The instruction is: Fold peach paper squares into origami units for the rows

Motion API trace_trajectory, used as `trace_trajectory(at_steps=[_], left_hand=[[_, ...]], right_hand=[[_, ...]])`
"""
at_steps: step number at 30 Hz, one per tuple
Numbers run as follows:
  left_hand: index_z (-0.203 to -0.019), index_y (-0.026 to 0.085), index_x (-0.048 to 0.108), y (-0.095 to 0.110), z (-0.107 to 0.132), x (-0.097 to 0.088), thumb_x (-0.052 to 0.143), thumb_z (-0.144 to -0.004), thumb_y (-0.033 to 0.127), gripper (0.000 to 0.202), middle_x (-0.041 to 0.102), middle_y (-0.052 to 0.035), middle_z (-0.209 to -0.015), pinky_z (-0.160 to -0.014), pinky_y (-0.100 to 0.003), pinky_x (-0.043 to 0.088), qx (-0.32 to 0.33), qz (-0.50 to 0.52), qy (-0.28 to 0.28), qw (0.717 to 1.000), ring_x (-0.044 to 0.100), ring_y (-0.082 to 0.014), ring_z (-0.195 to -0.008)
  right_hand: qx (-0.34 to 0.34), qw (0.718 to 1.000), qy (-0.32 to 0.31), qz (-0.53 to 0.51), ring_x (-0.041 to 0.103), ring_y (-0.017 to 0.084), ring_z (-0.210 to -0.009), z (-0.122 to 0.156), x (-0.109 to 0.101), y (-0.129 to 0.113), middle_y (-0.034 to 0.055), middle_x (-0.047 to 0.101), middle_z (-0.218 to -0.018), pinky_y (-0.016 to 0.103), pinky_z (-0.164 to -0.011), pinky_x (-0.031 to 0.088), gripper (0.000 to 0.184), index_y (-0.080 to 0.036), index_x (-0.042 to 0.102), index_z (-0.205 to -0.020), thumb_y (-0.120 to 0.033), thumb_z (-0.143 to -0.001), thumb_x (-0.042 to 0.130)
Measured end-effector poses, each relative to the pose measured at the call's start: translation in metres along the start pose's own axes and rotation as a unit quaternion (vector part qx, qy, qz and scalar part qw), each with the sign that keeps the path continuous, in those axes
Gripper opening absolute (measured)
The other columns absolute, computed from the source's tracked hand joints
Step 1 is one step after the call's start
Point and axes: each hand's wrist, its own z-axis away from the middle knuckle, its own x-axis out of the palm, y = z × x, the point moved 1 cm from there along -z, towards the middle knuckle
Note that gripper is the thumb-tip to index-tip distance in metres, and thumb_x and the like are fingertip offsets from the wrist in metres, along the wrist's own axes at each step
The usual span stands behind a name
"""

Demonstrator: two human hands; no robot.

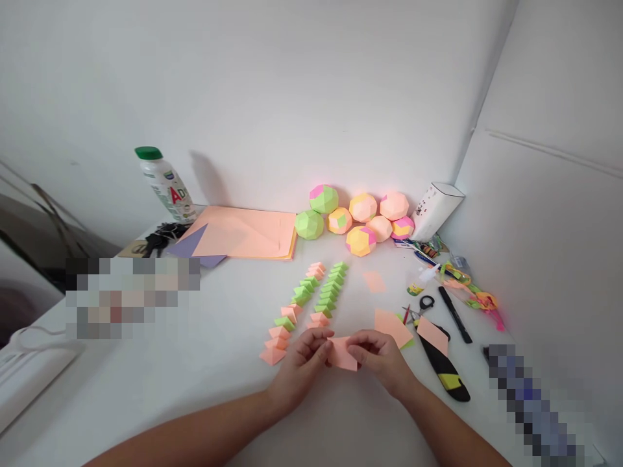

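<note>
Between my two hands, near the front of the table, is a small piece of peach paper [343, 356]. My left hand [305, 360] pinches its left edge with thumb and fingers. On the other side my right hand [382, 359] grips the right edge the same way. Just beyond my hands run two rows of small folded paper pieces: the left row [291, 312] mixes peach and green, and the right row [331, 290] is mostly green with peach at the near end. Loose peach paper squares [390, 325] lie to the right of my right hand.
Several faceted paper balls [361, 240] sit by the wall. Peach paper sheets [238, 233] and a white bottle [168, 185] are at back left. On the right lie scissors [427, 302], a black-and-yellow cutter [445, 373], a black pen [455, 314] and a glue bottle [421, 280].
</note>
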Motion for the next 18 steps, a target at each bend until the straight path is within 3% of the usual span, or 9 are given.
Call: trace_trajectory(at_steps=[5, 12, 15, 18], left_hand=[[-0.099, 0.021, 0.052, -0.0085, -0.0008, -0.0031, 0.063, -0.078, 0.044, 0.033, 0.048, 0.0050, -0.069, -0.059, -0.023, 0.041, 0.060, -0.030, -0.005, 0.998, 0.047, -0.0110, -0.062], [-0.078, 0.020, 0.049, -0.0072, -0.0013, -0.0050, 0.048, -0.089, 0.039, 0.022, 0.048, 0.0022, -0.071, -0.059, -0.023, 0.042, 0.127, -0.076, -0.038, 0.988, 0.047, -0.0112, -0.063], [-0.092, 0.020, 0.057, -0.0051, -0.0017, -0.0051, 0.050, -0.089, 0.035, 0.017, 0.056, -0.0014, -0.078, -0.066, -0.027, 0.046, 0.166, -0.126, -0.055, 0.976, 0.053, -0.0148, -0.072], [-0.112, 0.022, 0.056, -0.0076, -0.0020, -0.0066, 0.056, -0.085, 0.031, 0.029, 0.062, -0.0058, -0.096, -0.078, -0.032, 0.049, 0.181, -0.155, -0.057, 0.970, 0.058, -0.0196, -0.087]], right_hand=[[0.026, 0.999, -0.015, -0.012, 0.052, 0.009, -0.049, 0.0000, 0.0001, 0.0074, -0.0037, 0.052, -0.060, 0.024, -0.050, 0.044, 0.027, -0.015, 0.068, -0.088, -0.036, -0.071, 0.073], [-0.033, 0.999, -0.004, 0.011, 0.054, 0.010, -0.052, 0.0030, 0.0036, 0.0066, -0.0018, 0.056, -0.067, 0.027, -0.055, 0.048, 0.022, -0.017, 0.070, -0.087, -0.030, -0.070, 0.074], [-0.049, 0.999, -0.003, 0.014, 0.054, 0.011, -0.054, 0.0032, 0.0048, 0.0074, -0.0004, 0.058, -0.071, 0.028, -0.057, 0.048, 0.024, -0.019, 0.070, -0.091, -0.031, -0.071, 0.073], [-0.037, 0.999, 0.007, 0.019, 0.054, 0.012, -0.059, 0.0037, 0.0037, 0.0100, -0.0006, 0.057, -0.070, 0.028, -0.060, 0.048, 0.031, -0.019, 0.068, -0.099, -0.033, -0.071, 0.074]])
